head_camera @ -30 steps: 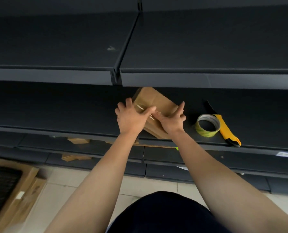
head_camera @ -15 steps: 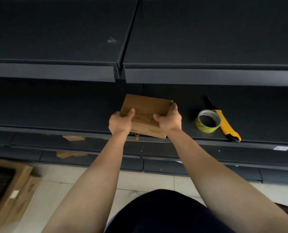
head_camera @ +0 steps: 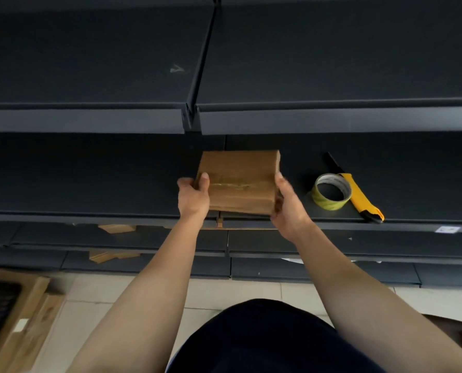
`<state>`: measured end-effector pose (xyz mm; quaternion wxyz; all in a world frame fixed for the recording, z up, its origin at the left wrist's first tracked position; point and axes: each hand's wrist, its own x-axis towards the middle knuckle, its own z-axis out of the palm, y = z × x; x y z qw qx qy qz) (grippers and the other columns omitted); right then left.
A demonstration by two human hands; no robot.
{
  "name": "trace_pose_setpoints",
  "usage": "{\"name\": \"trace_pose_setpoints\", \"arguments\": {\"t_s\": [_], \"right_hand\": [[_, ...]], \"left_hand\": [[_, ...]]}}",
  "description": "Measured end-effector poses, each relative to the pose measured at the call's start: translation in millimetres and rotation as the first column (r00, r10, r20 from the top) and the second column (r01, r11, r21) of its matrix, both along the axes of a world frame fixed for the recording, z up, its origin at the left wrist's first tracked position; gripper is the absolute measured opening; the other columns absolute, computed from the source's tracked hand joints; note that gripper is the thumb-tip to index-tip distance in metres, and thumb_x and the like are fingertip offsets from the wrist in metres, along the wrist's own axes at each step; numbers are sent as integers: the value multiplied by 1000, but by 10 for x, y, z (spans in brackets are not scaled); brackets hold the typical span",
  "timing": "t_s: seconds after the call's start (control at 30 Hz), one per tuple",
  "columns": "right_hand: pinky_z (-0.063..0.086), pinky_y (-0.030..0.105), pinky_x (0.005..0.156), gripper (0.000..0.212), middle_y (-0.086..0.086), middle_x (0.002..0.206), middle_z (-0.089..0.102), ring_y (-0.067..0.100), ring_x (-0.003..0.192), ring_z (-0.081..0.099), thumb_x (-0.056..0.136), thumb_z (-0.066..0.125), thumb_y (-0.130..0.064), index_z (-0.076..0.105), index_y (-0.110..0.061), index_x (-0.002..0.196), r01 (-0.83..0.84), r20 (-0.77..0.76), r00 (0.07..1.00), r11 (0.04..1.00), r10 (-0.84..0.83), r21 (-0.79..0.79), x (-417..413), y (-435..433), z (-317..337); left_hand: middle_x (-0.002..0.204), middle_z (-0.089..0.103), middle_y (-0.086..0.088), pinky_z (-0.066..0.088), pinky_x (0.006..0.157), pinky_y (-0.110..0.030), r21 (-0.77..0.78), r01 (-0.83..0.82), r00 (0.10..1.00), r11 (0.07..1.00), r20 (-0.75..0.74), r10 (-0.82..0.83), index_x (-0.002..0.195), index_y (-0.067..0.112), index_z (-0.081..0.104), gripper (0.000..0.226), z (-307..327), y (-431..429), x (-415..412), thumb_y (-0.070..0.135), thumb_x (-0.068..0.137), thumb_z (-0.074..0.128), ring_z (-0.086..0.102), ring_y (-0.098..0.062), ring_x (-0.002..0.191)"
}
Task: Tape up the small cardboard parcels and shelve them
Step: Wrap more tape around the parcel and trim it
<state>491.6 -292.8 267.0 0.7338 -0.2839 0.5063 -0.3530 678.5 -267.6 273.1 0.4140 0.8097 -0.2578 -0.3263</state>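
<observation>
cardboard parcel (head_camera: 238,181) underside hidden; r hand (head_camera: 287,208) blurred

Count at the shelves

One parcel (head_camera: 238,181). Two hands on it: left hand (head_camera: 193,196), right hand (head_camera: 289,208). One tape roll (head_camera: 332,191). One knife (head_camera: 359,195). One label (head_camera: 447,229). One scrap (head_camera: 116,228); below it a scrap pile (head_camera: 111,256), number unclear. One floor box (head_camera: 22,319)
</observation>
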Motion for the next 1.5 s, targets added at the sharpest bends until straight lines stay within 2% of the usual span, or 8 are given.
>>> {"name": "trace_pose_setpoints", "arguments": {"t_s": [0.27,0.4,0.6,0.87,1.0,1.17,1.3,1.5], "right_hand": [[47,30,84,84,-1,117,58,12,98,58,66,79,-54,43,-17,132,80,-270,954,980,-129,-183,123,-137,478],[49,40,96,73,9,125,53,26,107,58,73,77,-45,48,-11,131,55,-328,933,960,-148,-275,258,-136,573],[52,29,85,15,1,100,68,18,93,65,94,58,-29,62,-18,103,-49,-375,918,905,-125,-422,346,-83,616],[49,31,82,51,1,117,66,16,103,62,91,46,-57,57,-24,129,-1,-198,979,972,-47,-235,88,-95,401],[38,36,95,105,-1,143,42,21,118,48,70,62,-72,10,-30,152,-116,-401,911,993,98,-20,-12,-161,299],[38,48,107,118,10,145,33,32,130,39,61,73,-69,11,-23,150,-183,-614,780,982,116,-47,205,-171,296],[31,49,106,124,13,148,24,37,135,26,64,72,-67,-2,-17,151,-233,-771,630,970,99,-66,495,-75,313],[44,46,99,102,11,139,39,35,124,44,72,74,-53,19,-11,147,-265,-814,581,948,12,-175,651,-14,243]], "left_hand": [[131,44,-17,44,93,-41,-23,200,943,980,275,-186,128,5,42,58,505,-156,-327,50,93,48,45,-33,120],[119,56,-1,43,70,-28,7,305,952,952,-29,-305,128,10,48,89,710,-181,-490,81,76,40,56,-21,102],[103,68,-6,52,90,-43,-46,195,951,980,-236,-200,112,11,59,62,514,-58,-342,64,82,56,65,-23,93],[98,74,-4,53,90,-44,-152,186,834,971,-498,-237,109,14,60,54,539,7,-140,57,77,67,70,-20,94],[101,73,-10,54,88,-48,-166,170,679,971,-695,-237,114,9,57,54,416,120,6,47,78,70,70,-24,97],[90,65,-6,48,59,-25,-54,4,988,999,-152,-13,99,9,59,41,360,63,189,48,89,57,65,-25,93],[110,59,0,44,70,-28,146,157,987,977,-64,-149,120,9,52,93,336,102,64,85,68,46,59,-22,98],[98,60,-4,44,67,-29,142,41,999,989,20,-45,102,9,56,67,47,165,107,69,73,63,58,-20,84]]}}
